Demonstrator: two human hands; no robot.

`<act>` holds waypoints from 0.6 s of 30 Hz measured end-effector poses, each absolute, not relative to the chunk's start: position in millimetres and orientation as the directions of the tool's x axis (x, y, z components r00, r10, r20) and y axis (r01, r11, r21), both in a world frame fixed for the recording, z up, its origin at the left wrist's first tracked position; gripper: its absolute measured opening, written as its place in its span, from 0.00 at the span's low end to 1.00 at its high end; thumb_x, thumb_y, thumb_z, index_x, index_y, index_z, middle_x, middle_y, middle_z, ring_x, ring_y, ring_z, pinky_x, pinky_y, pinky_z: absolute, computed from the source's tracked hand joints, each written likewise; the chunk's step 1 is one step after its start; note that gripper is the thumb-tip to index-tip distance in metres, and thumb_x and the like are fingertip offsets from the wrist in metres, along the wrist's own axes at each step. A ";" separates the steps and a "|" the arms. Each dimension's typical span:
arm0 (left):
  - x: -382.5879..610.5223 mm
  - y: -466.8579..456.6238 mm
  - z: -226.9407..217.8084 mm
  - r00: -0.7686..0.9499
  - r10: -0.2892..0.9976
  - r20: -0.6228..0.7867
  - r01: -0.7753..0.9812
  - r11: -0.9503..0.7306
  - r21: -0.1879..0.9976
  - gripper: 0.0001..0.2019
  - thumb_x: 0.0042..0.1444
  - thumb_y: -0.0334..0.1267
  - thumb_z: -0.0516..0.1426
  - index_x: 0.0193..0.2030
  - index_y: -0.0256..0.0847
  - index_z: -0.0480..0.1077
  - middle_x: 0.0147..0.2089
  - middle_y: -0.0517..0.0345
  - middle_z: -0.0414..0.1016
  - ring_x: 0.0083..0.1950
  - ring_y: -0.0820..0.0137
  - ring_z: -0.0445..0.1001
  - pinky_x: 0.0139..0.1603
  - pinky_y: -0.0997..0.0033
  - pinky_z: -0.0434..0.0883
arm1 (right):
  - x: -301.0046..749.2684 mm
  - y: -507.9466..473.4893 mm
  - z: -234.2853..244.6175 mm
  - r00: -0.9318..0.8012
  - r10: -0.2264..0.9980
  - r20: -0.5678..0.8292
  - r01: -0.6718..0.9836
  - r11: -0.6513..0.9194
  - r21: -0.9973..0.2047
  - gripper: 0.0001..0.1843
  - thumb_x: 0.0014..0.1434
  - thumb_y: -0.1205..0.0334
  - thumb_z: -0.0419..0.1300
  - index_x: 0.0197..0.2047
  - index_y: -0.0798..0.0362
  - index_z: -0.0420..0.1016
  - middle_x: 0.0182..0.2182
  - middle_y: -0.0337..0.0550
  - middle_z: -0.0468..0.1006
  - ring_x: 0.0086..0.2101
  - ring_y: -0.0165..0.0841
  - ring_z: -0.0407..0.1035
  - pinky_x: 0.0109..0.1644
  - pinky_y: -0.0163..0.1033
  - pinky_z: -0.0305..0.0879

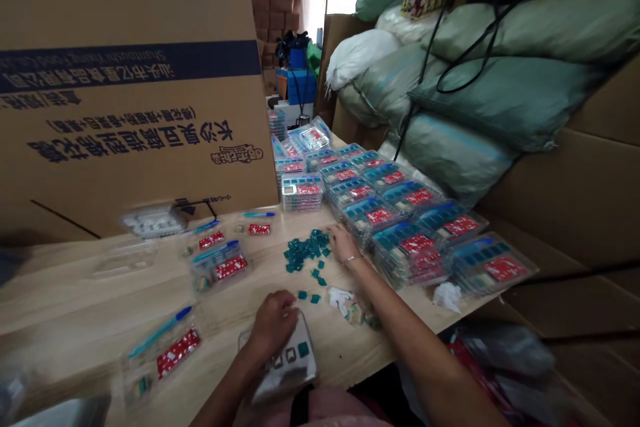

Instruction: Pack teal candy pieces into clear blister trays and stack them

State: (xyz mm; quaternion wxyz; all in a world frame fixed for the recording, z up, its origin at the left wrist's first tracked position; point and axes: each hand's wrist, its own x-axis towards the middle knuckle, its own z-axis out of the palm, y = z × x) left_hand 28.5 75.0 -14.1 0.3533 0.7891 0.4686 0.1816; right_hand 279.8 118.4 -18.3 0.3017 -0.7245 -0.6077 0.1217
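Note:
My left hand [273,325] rests with curled fingers on a clear plastic blister tray [293,363] near the table's front edge; a few teal squares sit in the tray's pockets. My right hand [343,242] reaches forward to the right side of a small heap of teal square pieces [304,251], fingers bent down on the wood beside it; whether it holds a piece is hidden. A few loose teal squares [309,296] lie between the heap and the tray. Some pale crumpled bits [345,301] lie under my right forearm.
Stacks of filled clear packs with teal pieces and red labels [400,227] line the right side. Partly filled packs with blue pens [220,263] [163,347] lie left. A big printed cardboard box [130,93] stands behind. Sacks [475,80] and cardboard fill the right.

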 end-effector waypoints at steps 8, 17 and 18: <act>33.7 88.4 -9.9 0.398 0.906 -0.141 0.280 0.027 0.960 0.09 0.42 0.37 0.60 0.32 0.38 0.73 0.33 0.55 0.77 0.34 0.68 0.72 0.39 0.66 0.67 | 263.8 102.7 -23.0 0.234 0.964 0.127 0.649 -0.057 -0.759 0.12 0.50 0.70 0.58 0.40 0.55 0.72 0.32 0.41 0.74 0.32 0.31 0.68 0.39 0.37 0.65; 35.8 74.9 13.5 0.444 0.838 -0.317 -0.223 0.446 0.867 0.16 0.31 0.39 0.69 0.28 0.37 0.73 0.26 0.61 0.75 0.27 0.76 0.70 0.32 0.75 0.66 | 186.4 46.5 -7.1 -0.048 0.997 -0.067 -0.203 -0.076 -0.976 0.16 0.44 0.53 0.66 0.33 0.53 0.70 0.25 0.34 0.72 0.25 0.25 0.64 0.30 0.33 0.63; 32.3 72.7 14.8 0.466 0.814 -0.345 -0.217 0.483 0.848 0.15 0.31 0.39 0.69 0.27 0.37 0.72 0.25 0.62 0.73 0.25 0.77 0.69 0.31 0.76 0.66 | 183.4 43.6 -5.3 -0.040 0.996 -0.082 -0.213 -0.088 -0.973 0.17 0.43 0.52 0.66 0.33 0.53 0.69 0.24 0.33 0.70 0.23 0.25 0.63 0.29 0.32 0.62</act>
